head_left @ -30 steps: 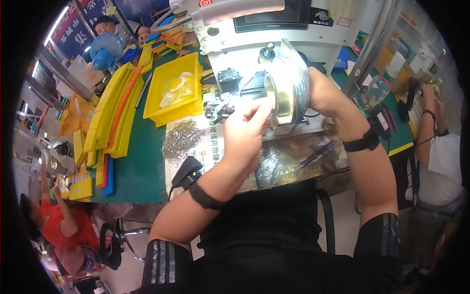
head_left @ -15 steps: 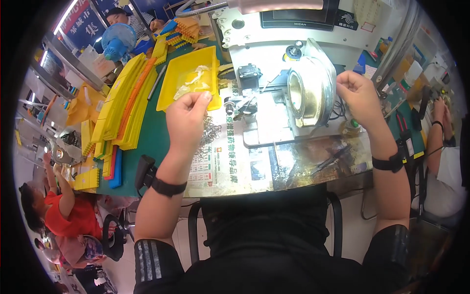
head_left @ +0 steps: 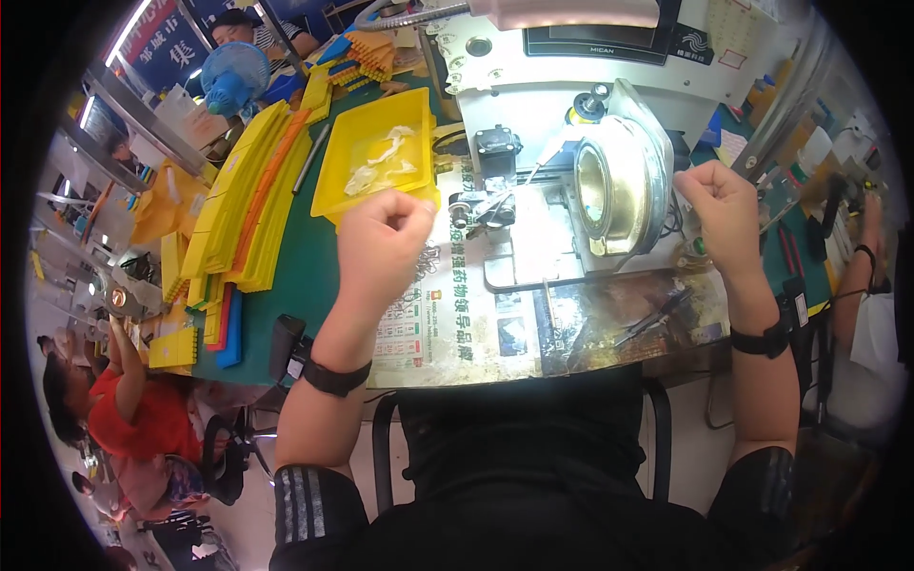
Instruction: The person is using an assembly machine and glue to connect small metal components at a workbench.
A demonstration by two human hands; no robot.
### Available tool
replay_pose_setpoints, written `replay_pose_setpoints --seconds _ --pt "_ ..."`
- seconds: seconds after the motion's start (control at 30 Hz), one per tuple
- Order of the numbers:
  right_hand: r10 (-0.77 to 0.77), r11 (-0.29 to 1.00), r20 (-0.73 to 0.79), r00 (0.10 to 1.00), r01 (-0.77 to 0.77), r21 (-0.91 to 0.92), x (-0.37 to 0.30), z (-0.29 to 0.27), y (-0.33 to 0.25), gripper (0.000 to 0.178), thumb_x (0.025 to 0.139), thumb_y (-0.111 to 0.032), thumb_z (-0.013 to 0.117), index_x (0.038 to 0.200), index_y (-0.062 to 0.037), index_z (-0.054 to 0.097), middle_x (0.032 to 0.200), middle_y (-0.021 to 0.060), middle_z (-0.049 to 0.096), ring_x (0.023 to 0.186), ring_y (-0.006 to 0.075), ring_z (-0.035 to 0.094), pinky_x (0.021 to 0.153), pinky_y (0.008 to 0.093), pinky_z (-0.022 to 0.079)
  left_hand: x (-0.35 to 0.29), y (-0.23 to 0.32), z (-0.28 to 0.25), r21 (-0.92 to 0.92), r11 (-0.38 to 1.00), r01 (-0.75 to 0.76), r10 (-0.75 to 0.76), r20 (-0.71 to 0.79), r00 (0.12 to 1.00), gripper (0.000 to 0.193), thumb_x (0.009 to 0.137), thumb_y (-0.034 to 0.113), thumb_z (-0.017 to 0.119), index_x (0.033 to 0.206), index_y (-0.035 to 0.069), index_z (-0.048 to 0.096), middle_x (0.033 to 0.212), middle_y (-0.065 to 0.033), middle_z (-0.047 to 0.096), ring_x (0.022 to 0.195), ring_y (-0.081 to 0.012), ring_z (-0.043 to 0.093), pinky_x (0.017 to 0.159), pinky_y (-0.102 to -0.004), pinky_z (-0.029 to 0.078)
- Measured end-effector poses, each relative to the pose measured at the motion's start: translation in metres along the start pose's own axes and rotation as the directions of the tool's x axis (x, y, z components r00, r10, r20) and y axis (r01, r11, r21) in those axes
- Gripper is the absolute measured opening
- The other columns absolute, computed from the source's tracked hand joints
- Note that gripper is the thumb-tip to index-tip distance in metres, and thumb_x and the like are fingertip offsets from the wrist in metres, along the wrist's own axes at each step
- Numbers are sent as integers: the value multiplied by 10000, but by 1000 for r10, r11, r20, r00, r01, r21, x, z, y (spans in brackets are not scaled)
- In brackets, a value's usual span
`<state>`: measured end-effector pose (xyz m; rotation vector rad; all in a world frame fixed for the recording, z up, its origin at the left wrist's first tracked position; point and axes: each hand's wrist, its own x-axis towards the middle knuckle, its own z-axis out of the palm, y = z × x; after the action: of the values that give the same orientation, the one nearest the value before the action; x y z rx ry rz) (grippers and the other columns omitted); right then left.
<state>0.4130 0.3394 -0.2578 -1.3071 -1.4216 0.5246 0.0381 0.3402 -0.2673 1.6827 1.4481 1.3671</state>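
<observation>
My left hand [head_left: 383, 249] is closed, thumb against the curled fingers, by the near right corner of a yellow tray [head_left: 328, 162]. Whatever it may pinch is too small to make out. Below and beside it, a tangle of thin metal pieces [head_left: 426, 271] lies on the printed sheet. Right of the machine's round drum with a gold-coloured ring [head_left: 595, 190], my right hand [head_left: 728, 217] is also closed in a pinch. I cannot make out anything in its fingertips. Between the hands, under bright light, is a small clamp-like mechanism [head_left: 486, 209] of the bench machine [head_left: 552, 86].
Yellow and orange strips [head_left: 243, 205] are stacked on the green mat at left, with a blue fan [head_left: 231, 78] behind. White scraps [head_left: 381, 167] lie in the tray. Dark tweezers-like tools [head_left: 654, 316] rest near the front edge. Other people work at both sides.
Both hands have come slightly nearer to me, still pinched. The whole view has shifted a little, putting the machine farther right in the picture.
</observation>
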Motion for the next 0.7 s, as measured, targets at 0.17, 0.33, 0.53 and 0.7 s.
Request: replay_pose_setpoints --seconds 0.17,0.33,0.53,0.7 --pt "-49 995 -3 999 49 -89 11 -10 4 131 905 -101 736 829 -7 685 646 -87 554 571 -13 411 511 196 302 2 -8 1 24 993 117 -120 195 973 216 881 163 708 756 -9 671 643 15 609 574 -46 501 527 -251 393" --pt "-44 996 -30 999 42 -77 -25 -13 18 123 878 -129 763 833 -27 711 679 -62 589 629 14 484 565 217 393 9 -12 7 170 983 -65 27 220 975 157 846 126 638 756 2 672 637 -55 615 612 -117 568 586 -293 450" --pt "-47 988 -210 977 15 -154 -28 -83 24 137 858 -130 779 857 -8 717 724 -44 646 652 20 521 581 210 406 7 -39 -1 -61 997 56 -42 206 978 149 894 40 623 749 15 607 678 43 555 611 -44 471 555 -221 358" --pt "-26 999 -223 975 15 -52 0 -127 39 125 886 -113 755 889 2 707 785 -20 679 693 23 552 622 196 427 6 -30 8 -140 984 111 -76 232 970 172 929 51 612 759 52 586 672 51 535 592 -28 440 546 -201 313"
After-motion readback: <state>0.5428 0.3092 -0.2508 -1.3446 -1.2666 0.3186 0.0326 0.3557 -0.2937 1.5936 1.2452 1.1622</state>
